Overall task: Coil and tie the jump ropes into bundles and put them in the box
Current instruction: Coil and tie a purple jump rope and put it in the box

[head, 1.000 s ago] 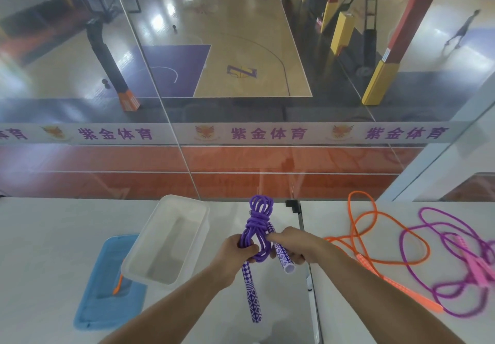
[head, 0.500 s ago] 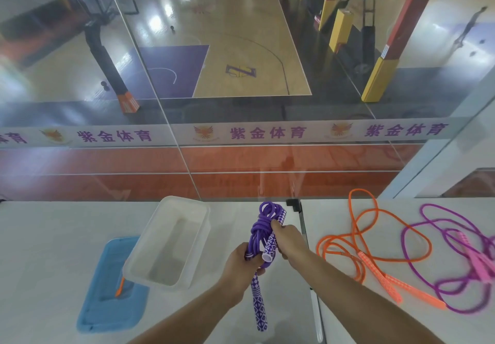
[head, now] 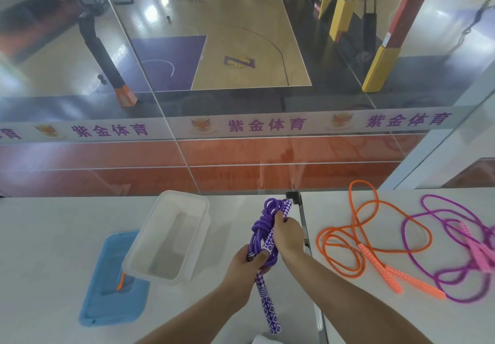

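A coiled, knotted purple jump rope (head: 263, 223) is held above the white table between both hands. My left hand (head: 247, 263) grips the lower end of the bundle, with one patterned purple handle (head: 267, 306) hanging down below it. My right hand (head: 288, 232) grips the other patterned handle against the bundle, its tip pointing up. The clear plastic box (head: 171, 236) stands empty to the left. An orange jump rope (head: 356, 244) and a magenta jump rope with pink handles (head: 455, 250) lie loose on the right.
A blue lid (head: 112, 284) lies under the box's near-left corner with a small orange thing on it. A glass wall (head: 241, 129) rises along the table's far edge. A seam with a metal bracket (head: 293, 197) splits the two tabletops.
My right hand has swung the second handle from pointing down-right to upright along the bundle. The bundle has shifted slightly right and down.
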